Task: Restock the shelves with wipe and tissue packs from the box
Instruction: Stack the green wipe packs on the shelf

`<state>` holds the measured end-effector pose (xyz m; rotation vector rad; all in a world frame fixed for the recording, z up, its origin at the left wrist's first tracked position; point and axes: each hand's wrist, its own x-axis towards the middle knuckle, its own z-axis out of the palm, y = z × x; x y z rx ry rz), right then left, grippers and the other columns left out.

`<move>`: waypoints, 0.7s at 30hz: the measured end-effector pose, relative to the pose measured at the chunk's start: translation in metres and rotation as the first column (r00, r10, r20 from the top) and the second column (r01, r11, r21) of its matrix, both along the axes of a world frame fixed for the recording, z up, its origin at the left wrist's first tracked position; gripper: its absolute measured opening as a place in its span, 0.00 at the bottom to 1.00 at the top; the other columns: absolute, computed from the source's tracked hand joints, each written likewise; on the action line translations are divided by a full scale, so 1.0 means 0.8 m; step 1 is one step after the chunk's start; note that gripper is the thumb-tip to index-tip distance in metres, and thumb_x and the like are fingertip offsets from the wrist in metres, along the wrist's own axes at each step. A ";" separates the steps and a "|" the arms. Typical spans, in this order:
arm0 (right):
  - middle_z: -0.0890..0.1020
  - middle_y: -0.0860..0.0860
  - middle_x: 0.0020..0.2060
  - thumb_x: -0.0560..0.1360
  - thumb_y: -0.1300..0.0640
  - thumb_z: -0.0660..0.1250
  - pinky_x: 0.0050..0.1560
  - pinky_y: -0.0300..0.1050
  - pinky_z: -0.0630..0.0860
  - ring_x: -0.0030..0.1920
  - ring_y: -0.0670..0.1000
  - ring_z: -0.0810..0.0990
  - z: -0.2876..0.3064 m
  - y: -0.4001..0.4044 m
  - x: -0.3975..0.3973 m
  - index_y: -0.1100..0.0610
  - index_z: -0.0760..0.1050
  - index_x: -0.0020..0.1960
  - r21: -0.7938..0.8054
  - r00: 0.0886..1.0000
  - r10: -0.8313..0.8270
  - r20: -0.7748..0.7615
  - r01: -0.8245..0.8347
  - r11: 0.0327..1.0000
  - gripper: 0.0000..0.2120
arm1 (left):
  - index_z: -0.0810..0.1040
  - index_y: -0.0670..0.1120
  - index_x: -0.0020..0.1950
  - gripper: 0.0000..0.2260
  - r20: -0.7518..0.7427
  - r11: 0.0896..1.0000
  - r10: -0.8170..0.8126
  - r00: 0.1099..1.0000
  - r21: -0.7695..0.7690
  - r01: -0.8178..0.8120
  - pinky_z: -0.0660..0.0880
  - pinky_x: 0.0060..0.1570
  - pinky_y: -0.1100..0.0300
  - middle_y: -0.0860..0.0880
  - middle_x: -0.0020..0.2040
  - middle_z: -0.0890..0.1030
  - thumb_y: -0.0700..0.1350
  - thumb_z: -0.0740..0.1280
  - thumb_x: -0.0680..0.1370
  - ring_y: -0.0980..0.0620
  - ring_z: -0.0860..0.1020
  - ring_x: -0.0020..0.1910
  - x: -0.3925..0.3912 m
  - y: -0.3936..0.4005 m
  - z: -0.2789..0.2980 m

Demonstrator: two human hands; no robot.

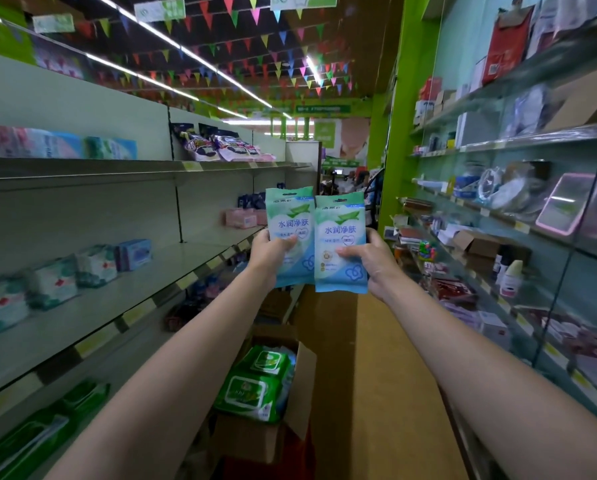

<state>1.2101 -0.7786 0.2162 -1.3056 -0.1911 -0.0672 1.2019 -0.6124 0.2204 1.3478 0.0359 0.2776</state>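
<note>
Mid-aisle, above the box [272,386], my left hand [267,252] pinched one wipe pack [290,233] and my right hand [369,261] pinched a second pack [340,244] at their lower halves. Packs seemed light, soft, slick (film wrap), so edge grips suited. Left shelf [92,306] front edge had open room between tissue packs [54,282].

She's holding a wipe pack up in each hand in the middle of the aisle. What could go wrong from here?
1. Each pack is only pinched near its lower half: the left hand holds the left pack and the right hand the right pack, so one might slip.
2. The open box of green packs sits on the floor below her arms; she might trip on it.
</note>
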 end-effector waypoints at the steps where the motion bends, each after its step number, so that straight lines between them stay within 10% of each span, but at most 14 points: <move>1: 0.80 0.57 0.51 0.69 0.72 0.68 0.43 0.55 0.81 0.45 0.58 0.82 -0.002 0.001 0.008 0.58 0.67 0.59 -0.001 1.000 -0.007 0.005 0.007 1.000 0.22 | 0.72 0.43 0.55 0.08 -0.004 1.000 0.000 1.000 0.006 0.000 0.80 0.45 0.48 0.42 0.53 0.80 0.38 0.65 0.77 0.43 0.81 0.47 0.009 0.000 -0.001; 13: 0.79 0.57 0.50 0.70 0.73 0.67 0.37 0.51 0.80 0.41 0.55 0.82 -0.005 -0.020 0.121 0.59 0.65 0.59 0.039 1.000 -0.018 -0.012 0.019 0.999 0.22 | 0.73 0.42 0.55 0.08 -0.010 0.998 0.033 0.999 0.046 -0.032 0.78 0.53 0.44 0.42 0.54 0.80 0.37 0.65 0.77 0.42 0.80 0.52 0.126 -0.027 0.003; 21: 0.78 0.59 0.53 0.70 0.74 0.67 0.39 0.53 0.80 0.43 0.57 0.82 0.021 -0.073 0.211 0.59 0.65 0.58 -0.020 0.999 0.024 0.037 -0.024 1.000 0.22 | 0.73 0.40 0.60 0.12 0.013 0.997 0.066 0.998 0.030 -0.066 0.77 0.36 0.55 0.43 0.53 0.80 0.37 0.65 0.77 0.46 0.81 0.47 0.216 -0.079 0.016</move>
